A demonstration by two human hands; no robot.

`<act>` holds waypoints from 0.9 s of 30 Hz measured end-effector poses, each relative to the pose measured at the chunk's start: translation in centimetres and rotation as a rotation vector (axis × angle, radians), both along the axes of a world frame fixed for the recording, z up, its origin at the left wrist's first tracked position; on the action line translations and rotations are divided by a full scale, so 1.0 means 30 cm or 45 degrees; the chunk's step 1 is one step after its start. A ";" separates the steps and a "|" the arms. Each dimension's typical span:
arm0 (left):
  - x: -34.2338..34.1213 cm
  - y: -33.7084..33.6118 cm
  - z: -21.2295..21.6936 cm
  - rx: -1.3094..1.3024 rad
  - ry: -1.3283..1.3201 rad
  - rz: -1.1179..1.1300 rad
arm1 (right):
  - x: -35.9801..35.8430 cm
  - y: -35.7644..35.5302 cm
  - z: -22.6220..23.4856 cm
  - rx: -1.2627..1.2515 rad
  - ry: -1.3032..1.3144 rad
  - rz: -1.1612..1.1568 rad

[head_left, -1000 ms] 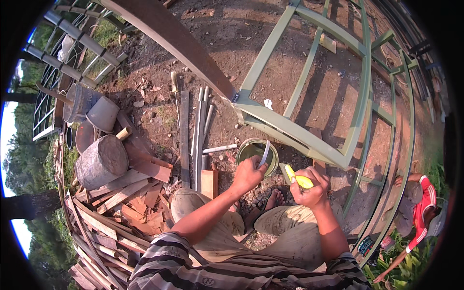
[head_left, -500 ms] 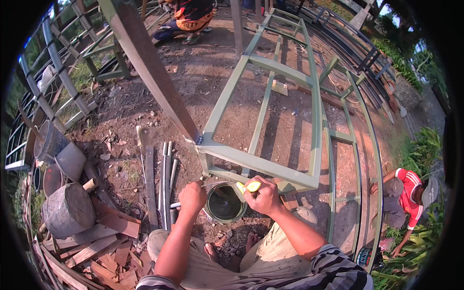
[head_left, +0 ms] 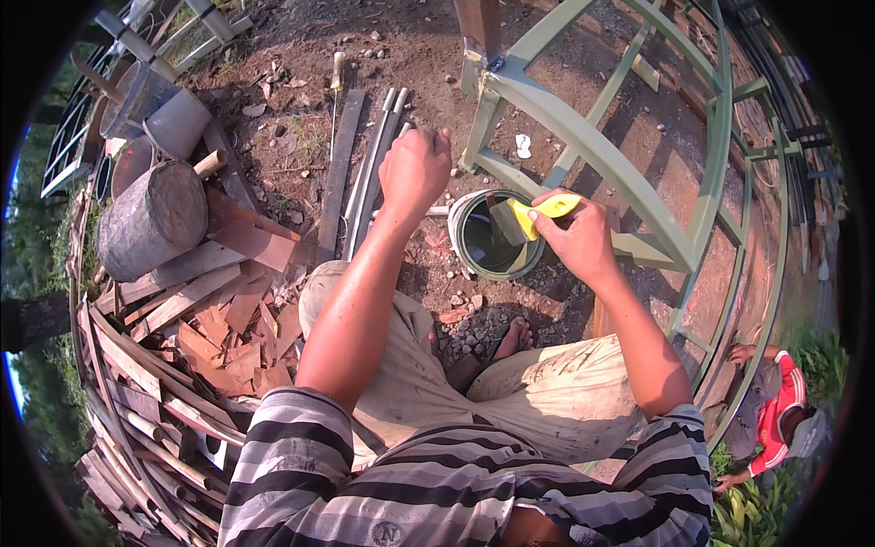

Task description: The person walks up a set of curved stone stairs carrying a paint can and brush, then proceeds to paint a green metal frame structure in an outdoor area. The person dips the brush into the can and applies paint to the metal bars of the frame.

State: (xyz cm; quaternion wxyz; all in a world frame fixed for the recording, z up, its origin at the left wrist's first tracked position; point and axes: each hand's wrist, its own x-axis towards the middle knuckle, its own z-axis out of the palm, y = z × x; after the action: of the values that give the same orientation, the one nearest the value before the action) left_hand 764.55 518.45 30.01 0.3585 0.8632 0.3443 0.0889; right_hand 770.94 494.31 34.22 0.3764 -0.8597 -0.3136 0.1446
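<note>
My right hand (head_left: 580, 239) grips a paintbrush (head_left: 558, 208) by its yellow handle. The dark, wide bristles sit over the mouth of a paint bucket (head_left: 463, 244), tilted against its inner rim. Dark greenish paint shows inside. My left hand (head_left: 416, 173) is closed in a fist, left of the bucket and higher in the view; whatever it may hold is hidden. A pale rod (head_left: 437, 211) shows between my left wrist and the bucket. Beyond the bucket stands a pale green frame (head_left: 592, 146), with a brown post (head_left: 480, 32) at its near corner.
Metal bars (head_left: 369, 173) and a dark plank (head_left: 341, 173) lie left of my left hand. Dirty buckets (head_left: 150, 223) stand beside scrap wood (head_left: 241, 337) at far left. A person in a red shirt (head_left: 782, 410) crouches at lower right, beyond the long green rails (head_left: 775, 273).
My view has tilted down and turned left. The brush has gone from upright beside the bucket to bristles-down at its mouth. My left fist has moved away from the bucket's edge.
</note>
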 end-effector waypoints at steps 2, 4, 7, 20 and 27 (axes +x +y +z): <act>0.016 -0.004 -0.006 -0.107 -0.046 0.019 | -0.007 0.015 -0.061 -0.072 -0.036 0.126; 0.020 -0.006 -0.010 -0.122 -0.037 0.025 | -0.036 0.024 -0.104 -0.186 -0.067 0.203; 0.017 0.012 -0.032 -0.129 -0.041 0.021 | -0.058 0.032 -0.218 -0.325 0.035 0.277; -0.031 0.105 -0.070 -0.180 -0.079 0.028 | -0.008 0.076 -0.413 -0.538 -0.064 0.542; 0.013 0.088 -0.073 -0.200 -0.110 0.001 | -0.018 0.079 -0.280 -0.472 0.049 0.396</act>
State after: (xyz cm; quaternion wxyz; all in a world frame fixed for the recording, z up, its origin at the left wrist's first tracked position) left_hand 764.93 521.08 27.82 0.4397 0.8275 0.3348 0.0990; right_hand 770.39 496.69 25.83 0.1911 -0.8527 -0.4029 0.2722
